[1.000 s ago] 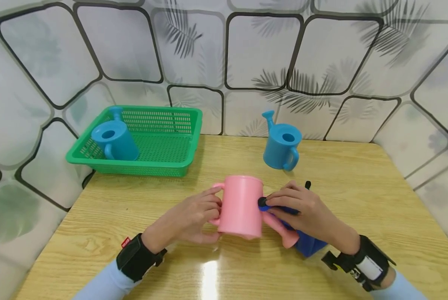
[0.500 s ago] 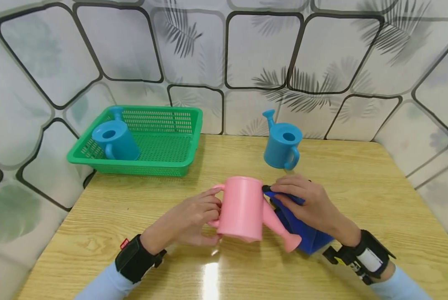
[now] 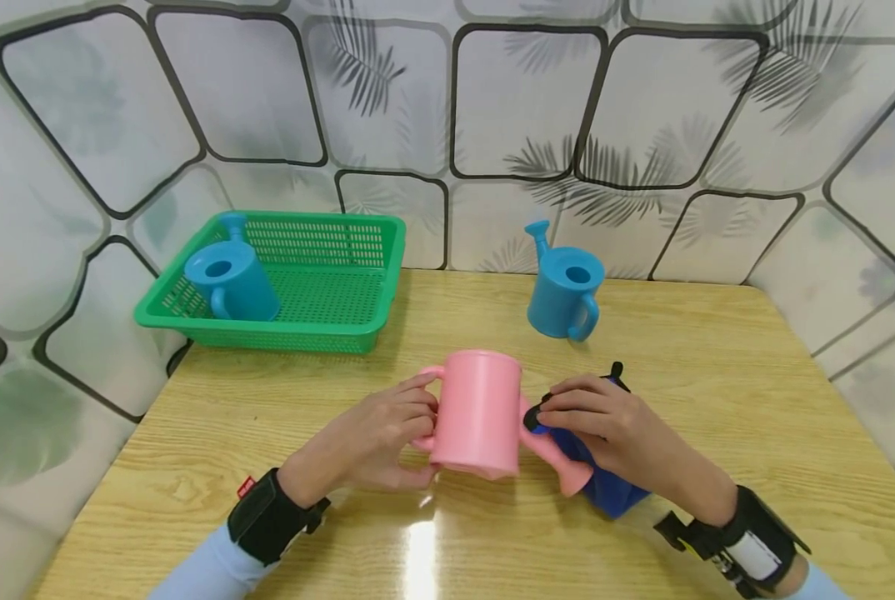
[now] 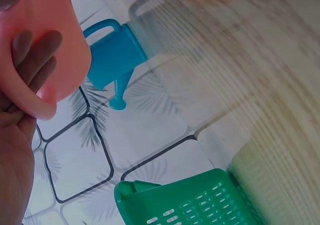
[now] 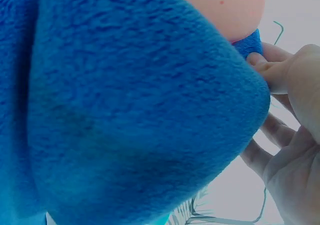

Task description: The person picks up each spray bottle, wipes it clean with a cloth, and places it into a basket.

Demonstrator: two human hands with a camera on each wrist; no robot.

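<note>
A pink watering can (image 3: 481, 412) is tipped on its side above the table, its spout angled down to the right. My left hand (image 3: 383, 433) grips its handle; in the left wrist view, fingers (image 4: 41, 50) pass through the handle loop. My right hand (image 3: 616, 425) pinches a blue cloth (image 3: 614, 493) with black trim beside the can's spout. Fuzzy cloth (image 5: 135, 100) fills most of the right wrist view, close against the pink sprinkler head (image 5: 225, 10). Part of the spout lies over the cloth in the head view.
A green basket (image 3: 286, 337) at the back left holds one blue watering can (image 3: 241, 287). Another blue watering can (image 3: 556, 300) stands upright at the back right. A patterned wall (image 3: 522, 100) rises behind the wooden table (image 3: 755, 375).
My right hand has shifted the cloth about beside the spout, its black-trimmed corner now lower than half a second ago. The pink can has moved slightly left, still in my left hand.
</note>
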